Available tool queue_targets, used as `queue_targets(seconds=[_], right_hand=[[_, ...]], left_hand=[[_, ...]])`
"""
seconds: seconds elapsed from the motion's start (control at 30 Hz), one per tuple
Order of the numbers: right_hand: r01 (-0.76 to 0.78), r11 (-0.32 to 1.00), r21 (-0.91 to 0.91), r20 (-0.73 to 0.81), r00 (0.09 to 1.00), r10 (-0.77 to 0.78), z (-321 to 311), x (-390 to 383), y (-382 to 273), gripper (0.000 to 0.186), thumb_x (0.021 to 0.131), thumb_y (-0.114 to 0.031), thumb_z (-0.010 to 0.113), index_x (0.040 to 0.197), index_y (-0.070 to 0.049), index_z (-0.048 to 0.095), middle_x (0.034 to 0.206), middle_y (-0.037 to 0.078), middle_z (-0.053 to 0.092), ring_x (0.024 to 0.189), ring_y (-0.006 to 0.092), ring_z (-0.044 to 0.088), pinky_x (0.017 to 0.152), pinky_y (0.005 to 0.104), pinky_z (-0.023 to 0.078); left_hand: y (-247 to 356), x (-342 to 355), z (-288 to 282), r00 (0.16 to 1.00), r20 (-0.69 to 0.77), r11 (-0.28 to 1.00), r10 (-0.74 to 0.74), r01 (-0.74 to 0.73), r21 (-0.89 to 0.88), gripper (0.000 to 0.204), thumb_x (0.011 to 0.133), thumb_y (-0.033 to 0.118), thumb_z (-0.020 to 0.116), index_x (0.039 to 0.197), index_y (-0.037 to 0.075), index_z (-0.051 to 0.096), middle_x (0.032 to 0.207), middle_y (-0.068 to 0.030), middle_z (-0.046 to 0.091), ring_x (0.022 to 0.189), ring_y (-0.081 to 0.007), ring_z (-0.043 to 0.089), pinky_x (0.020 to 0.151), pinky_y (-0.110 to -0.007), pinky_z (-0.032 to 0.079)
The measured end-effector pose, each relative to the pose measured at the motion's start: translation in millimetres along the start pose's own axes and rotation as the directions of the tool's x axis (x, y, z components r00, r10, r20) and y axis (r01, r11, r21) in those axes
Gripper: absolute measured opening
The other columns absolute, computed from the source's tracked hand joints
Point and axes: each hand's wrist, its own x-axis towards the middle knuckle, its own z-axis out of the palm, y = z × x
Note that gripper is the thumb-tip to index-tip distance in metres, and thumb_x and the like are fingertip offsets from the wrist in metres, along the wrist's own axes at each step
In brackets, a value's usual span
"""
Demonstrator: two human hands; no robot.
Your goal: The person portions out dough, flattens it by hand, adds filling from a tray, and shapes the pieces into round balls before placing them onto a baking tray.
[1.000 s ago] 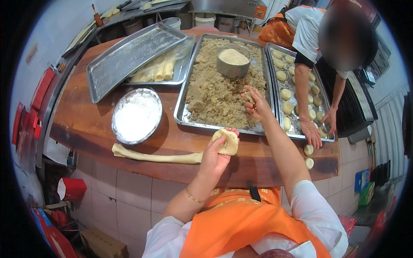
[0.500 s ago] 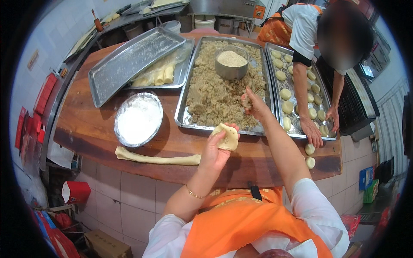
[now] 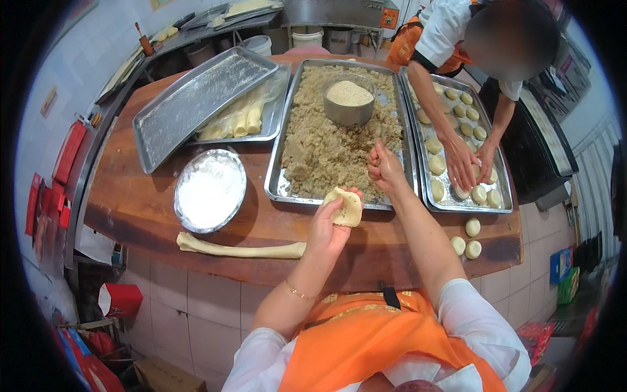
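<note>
Your left hand [image 3: 326,225] holds a dough disc [image 3: 347,208] just before the near rim of the filling tray [image 3: 281,186]; your right hand [image 3: 384,166] hovers over the filling [image 3: 326,147] in it. A bowl [image 3: 349,101] sits in that filling, farther back. Left of the tray lies the flour dish [image 3: 209,189], with a dough rope [image 3: 238,249] before it. Right of it stands a tray of what seem filled balls [image 3: 450,193], under another person's hands [image 3: 467,163].
</note>
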Motion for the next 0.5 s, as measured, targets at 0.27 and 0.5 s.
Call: queue_targets(seconds=[0.27, 0.5], right_hand=[[0.293, 0.809, -0.510, 0.116, 0.955, -0.273, 5, -7, -5, 0.022, 0.103, -0.033, 0.055, 0.104, -0.011, 0.060, 0.091, 0.007, 0.062, 0.079, 0.0193, 0.060, 0.064, 0.0317, 0.049], [0.645, 0.065, -0.761, 0.556, 0.701, -0.446, 36, -52, -15, 0.036, 0.095, -0.026, 0.061, 0.128, -0.011, 0.061, 0.137, 0.010, 0.062, 0.147, 0.0322, 0.039, 0.124, 0.0538, 0.007]], left_hand=[[-9, 40, -1, 0.995, -0.044, 0.983, 0.095, -0.087, 0.159, 0.022, 0.102, 0.010, 0.057, 0.120, -0.002, 0.060, 0.117, -0.0144, 0.069, 0.110, -0.0255, 0.067, 0.095, -0.038, 0.056], [-15, 75, 25, 0.973, -0.214, 0.995, 0.084, -0.070, 0.069, 0.035, 0.110, 0.022, 0.043, 0.135, -0.002, 0.047, 0.133, -0.0149, 0.056, 0.118, -0.0253, 0.060, 0.099, -0.044, 0.052]])
